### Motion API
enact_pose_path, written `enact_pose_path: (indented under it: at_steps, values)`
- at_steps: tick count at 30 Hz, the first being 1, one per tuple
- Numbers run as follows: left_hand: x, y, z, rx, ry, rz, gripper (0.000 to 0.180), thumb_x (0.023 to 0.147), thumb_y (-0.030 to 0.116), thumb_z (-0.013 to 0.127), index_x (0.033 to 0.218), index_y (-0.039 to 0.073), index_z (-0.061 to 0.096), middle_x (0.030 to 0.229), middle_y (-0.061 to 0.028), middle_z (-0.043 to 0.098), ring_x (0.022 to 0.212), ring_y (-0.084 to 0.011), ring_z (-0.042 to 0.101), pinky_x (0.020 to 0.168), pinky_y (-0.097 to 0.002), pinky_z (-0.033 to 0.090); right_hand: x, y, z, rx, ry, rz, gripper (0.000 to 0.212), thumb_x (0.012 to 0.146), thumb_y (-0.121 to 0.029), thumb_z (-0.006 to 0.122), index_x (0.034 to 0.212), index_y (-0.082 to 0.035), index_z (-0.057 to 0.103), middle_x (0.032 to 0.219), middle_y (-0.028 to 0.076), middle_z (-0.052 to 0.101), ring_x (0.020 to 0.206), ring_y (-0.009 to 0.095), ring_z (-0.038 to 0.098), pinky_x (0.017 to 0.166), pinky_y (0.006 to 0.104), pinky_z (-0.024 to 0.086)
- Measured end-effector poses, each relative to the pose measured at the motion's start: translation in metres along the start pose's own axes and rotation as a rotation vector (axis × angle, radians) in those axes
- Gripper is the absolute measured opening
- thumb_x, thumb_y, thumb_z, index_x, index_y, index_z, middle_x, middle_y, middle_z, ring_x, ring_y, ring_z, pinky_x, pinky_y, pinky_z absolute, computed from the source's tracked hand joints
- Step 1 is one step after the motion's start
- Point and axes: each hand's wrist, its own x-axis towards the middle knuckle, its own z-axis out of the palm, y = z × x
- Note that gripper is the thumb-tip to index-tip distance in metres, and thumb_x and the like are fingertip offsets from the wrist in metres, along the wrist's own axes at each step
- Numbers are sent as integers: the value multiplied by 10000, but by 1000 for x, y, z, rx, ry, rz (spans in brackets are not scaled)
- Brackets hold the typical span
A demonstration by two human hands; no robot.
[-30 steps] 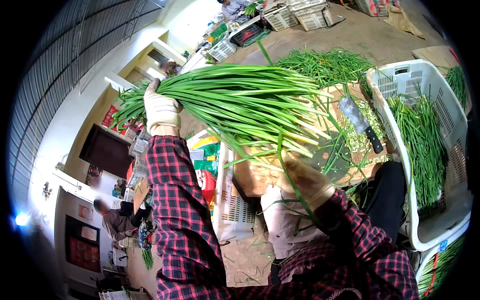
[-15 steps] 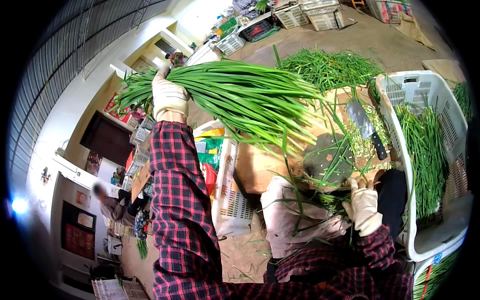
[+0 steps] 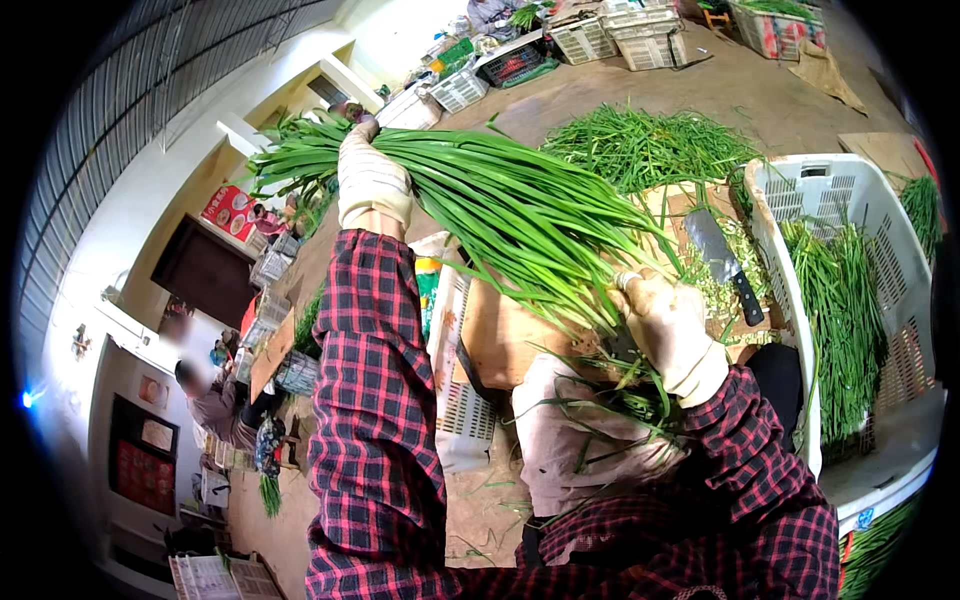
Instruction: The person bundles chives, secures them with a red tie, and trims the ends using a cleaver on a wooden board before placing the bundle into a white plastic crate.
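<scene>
A long bunch of garlic chives (image 3: 500, 185) stretches across the middle, leaf ends to the left and pale cut ends toward the right. My gloved left hand (image 3: 372, 180) is closed round it near the leafy end. At the pale ends, my gloved right hand (image 3: 660, 318) has its fingers closed on the stems. Behind the right hand a cleaver (image 3: 712, 245) with a black handle lies on a wooden board (image 3: 500, 325) among chopped stem bits. Loose chive leaves (image 3: 645, 400) lie over my lap, below the right hand.
A white plastic crate (image 3: 808, 330) with upright chives stands close on my right. Beyond the board a heap of chives (image 3: 650, 145) lies on the floor. Another crate (image 3: 455, 400) is left of the board. More crates (image 3: 645, 45) line the far side; a seated person (image 3: 225, 405) is far left.
My right hand has risen from the lap to the pale ends of the chives and closed on them. My left hand has shifted slightly right with the bunch.
</scene>
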Motion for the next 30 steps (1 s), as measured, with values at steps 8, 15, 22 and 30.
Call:
enact_pose_path:
  at_steps: [8,15,22,30]
  values:
    - [65,37,-68,828,-45,551,290,912,-40,438,1149,-22,604,987,-102,667,811,-169,596,751,-268,495,38,-35,-10,216,-280,43,202,843,-196,584,736,-25,604,684,186,612,667,380,629,571,455,499]
    - [-50,-31,7,872,-90,541,290,896,44,526,1170,5,611,1078,-168,661,965,-232,609,883,-310,465,97,-22,-1,1085,-510,790,132,875,-102,590,811,13,605,652,57,628,526,105,590,455,242,463]
    - [-32,-71,17,9,-34,160,418,803,277,719,1055,-44,626,961,-137,656,798,-214,576,769,-337,468,125,-42,-88,1182,-206,539,170,912,-176,629,916,-6,631,691,23,615,582,79,583,511,205,455]
    - [-25,-84,7,246,-131,408,339,853,261,667,1053,-13,667,981,-127,653,835,-211,569,803,-324,458,-120,63,-46,290,-674,580,170,889,-212,647,911,-44,649,681,121,661,604,243,653,535,321,503]
